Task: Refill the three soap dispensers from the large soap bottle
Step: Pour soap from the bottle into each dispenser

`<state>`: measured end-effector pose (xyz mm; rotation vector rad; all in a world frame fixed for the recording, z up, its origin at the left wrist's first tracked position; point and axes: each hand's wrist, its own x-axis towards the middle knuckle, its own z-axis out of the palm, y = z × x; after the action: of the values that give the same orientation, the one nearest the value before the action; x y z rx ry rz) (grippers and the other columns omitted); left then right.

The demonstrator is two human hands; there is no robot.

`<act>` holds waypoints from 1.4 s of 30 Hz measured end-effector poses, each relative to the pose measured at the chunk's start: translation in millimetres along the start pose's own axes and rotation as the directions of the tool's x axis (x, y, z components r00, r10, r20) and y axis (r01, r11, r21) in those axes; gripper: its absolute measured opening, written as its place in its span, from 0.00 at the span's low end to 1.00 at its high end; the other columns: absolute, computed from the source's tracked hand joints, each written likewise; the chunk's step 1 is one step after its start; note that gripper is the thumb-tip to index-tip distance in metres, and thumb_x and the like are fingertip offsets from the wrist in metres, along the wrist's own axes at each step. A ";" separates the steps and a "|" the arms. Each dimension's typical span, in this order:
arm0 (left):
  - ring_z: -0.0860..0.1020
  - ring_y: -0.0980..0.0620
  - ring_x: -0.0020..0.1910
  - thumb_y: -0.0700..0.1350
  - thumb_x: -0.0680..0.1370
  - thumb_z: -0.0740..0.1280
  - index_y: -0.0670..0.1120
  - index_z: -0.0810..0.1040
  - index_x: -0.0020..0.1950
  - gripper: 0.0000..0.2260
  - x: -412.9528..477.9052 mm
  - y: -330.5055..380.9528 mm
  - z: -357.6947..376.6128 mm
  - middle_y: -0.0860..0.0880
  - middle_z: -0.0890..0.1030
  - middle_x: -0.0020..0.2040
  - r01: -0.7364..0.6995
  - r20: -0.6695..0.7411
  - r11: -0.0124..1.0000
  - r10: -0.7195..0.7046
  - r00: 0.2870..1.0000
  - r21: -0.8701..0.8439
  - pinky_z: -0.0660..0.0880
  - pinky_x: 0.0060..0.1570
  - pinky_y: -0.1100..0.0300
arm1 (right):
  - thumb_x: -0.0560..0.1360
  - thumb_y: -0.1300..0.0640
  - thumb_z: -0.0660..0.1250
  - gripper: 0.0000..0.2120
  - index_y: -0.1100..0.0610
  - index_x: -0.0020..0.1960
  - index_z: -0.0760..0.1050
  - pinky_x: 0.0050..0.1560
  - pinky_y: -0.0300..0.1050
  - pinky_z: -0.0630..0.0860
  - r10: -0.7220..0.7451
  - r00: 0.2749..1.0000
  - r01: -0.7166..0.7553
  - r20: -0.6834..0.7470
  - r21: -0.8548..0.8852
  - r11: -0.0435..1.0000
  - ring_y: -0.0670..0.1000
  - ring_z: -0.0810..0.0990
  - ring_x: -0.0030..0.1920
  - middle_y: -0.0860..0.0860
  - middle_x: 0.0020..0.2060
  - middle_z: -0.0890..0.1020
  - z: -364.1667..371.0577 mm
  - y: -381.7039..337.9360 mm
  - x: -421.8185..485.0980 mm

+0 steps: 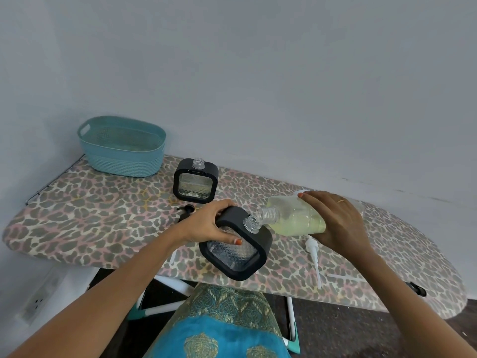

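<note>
The ironing board [103,228] is carrying a teal basket [124,161] at its far left end. The right hand [338,223] is gripping the large soap bottle [294,215] tipped sideways, fingers curled round it. The bottle's neck is meeting the neck of a black-framed dispenser [247,264] that the left hand [209,226] is clasping by the frame, tilted above the board. A second dispenser [195,183] is standing uncapped behind, and a white pump [313,259] is lying near the right wrist; can't tell if soap is flowing.

left hand [206,226] grips tilted dispenser [237,244] | right hand [335,220] tips soap bottle [291,215] | necks touching
</note>
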<state>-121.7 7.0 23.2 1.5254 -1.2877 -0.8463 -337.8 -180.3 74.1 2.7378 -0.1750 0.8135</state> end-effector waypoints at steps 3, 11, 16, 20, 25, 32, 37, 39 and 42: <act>0.78 0.64 0.44 0.38 0.65 0.76 0.53 0.72 0.50 0.20 0.6 -1.4 0.0 0.54 0.78 0.45 0.002 -0.003 1.000 -0.002 1.000 -0.013 0.73 0.46 0.70 | 0.75 0.35 0.53 0.26 0.54 0.60 0.69 0.46 0.48 0.77 -0.004 1.000 0.004 0.002 -0.002 1.000 0.56 0.82 0.49 0.55 0.52 0.82 -1.4 0.1 0.8; 0.79 0.59 0.47 0.53 0.60 0.76 0.53 0.72 0.51 0.23 0.1 -2.3 2.0 0.52 0.79 0.47 -0.031 -0.003 1.000 0.031 1.000 0.002 0.75 0.50 0.65 | 0.68 0.41 0.62 0.26 0.54 0.60 0.69 0.46 0.48 0.77 0.002 1.000 -0.002 0.008 -0.009 1.000 0.57 0.82 0.49 0.55 0.51 0.82 -2.3 0.4 2.4; 0.79 0.54 0.49 0.54 0.59 0.76 0.50 0.73 0.52 0.25 0.4 -4.4 3.1 0.47 0.79 0.49 -0.027 -0.012 1.000 0.027 1.000 0.001 0.76 0.53 0.61 | 0.68 0.41 0.62 0.25 0.53 0.61 0.69 0.46 0.49 0.77 0.011 1.000 -0.011 0.016 -0.022 1.000 0.57 0.82 0.49 0.55 0.51 0.82 -3.9 2.0 2.7; 0.79 0.58 0.47 0.42 0.65 0.78 0.51 0.72 0.51 0.21 2.1 -4.1 3.3 0.50 0.79 0.48 -0.019 -0.006 1.000 0.019 1.000 -0.011 0.75 0.51 0.66 | 0.68 0.42 0.62 0.26 0.54 0.61 0.69 0.46 0.49 0.77 0.009 1.000 -0.008 0.023 -0.025 1.000 0.57 0.82 0.49 0.55 0.52 0.82 -5.4 3.0 3.1; 0.79 0.58 0.47 0.39 0.65 0.77 0.49 0.72 0.52 0.20 2.3 -5.3 3.5 0.49 0.79 0.49 -0.018 -0.016 1.000 0.018 1.000 -0.018 0.75 0.51 0.66 | 0.67 0.42 0.63 0.26 0.54 0.61 0.69 0.46 0.49 0.77 0.013 0.999 -0.012 0.029 -0.025 1.000 0.57 0.82 0.50 0.55 0.52 0.82 -6.0 4.1 3.4; 0.78 0.63 0.45 0.37 0.65 0.76 0.48 0.72 0.52 0.20 2.7 -6.2 3.8 0.51 0.78 0.47 -0.018 -0.021 0.999 0.018 1.000 -0.032 0.74 0.48 0.70 | 0.68 0.41 0.62 0.26 0.54 0.61 0.69 0.47 0.50 0.77 0.011 0.999 -0.010 0.044 -0.028 1.000 0.58 0.82 0.51 0.56 0.52 0.82 -6.9 5.8 3.7; 0.79 0.55 0.48 0.38 0.65 0.77 0.47 0.73 0.53 0.21 2.5 -6.2 4.0 0.47 0.79 0.50 -0.035 -0.027 0.999 0.034 0.999 -0.028 0.76 0.52 0.64 | 0.68 0.41 0.62 0.26 0.53 0.62 0.68 0.47 0.49 0.76 0.013 0.998 -0.011 0.057 -0.029 1.000 0.57 0.81 0.51 0.55 0.53 0.82 -7.1 7.5 3.6; 0.79 0.54 0.49 0.38 0.65 0.77 0.47 0.73 0.53 0.21 2.7 -6.2 4.1 0.47 0.79 0.49 -0.036 -0.029 0.999 0.035 0.999 -0.027 0.76 0.53 0.63 | 0.68 0.41 0.61 0.26 0.54 0.61 0.68 0.47 0.49 0.77 0.008 0.998 -0.006 0.055 -0.037 0.999 0.57 0.81 0.51 0.55 0.53 0.82 -7.7 7.4 3.8; 0.79 0.57 0.47 0.39 0.65 0.77 0.49 0.72 0.52 0.21 2.8 -5.8 4.2 0.50 0.79 0.48 -0.034 -0.029 0.999 0.034 0.999 -0.026 0.75 0.50 0.66 | 0.68 0.41 0.62 0.26 0.54 0.61 0.68 0.47 0.50 0.77 0.002 0.999 0.000 0.053 -0.046 0.999 0.58 0.82 0.51 0.55 0.53 0.82 -8.6 6.8 4.6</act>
<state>-123.1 3.4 16.6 1.4859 -1.2732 -0.8137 -339.7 -184.4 85.1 2.7177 -0.2035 0.7285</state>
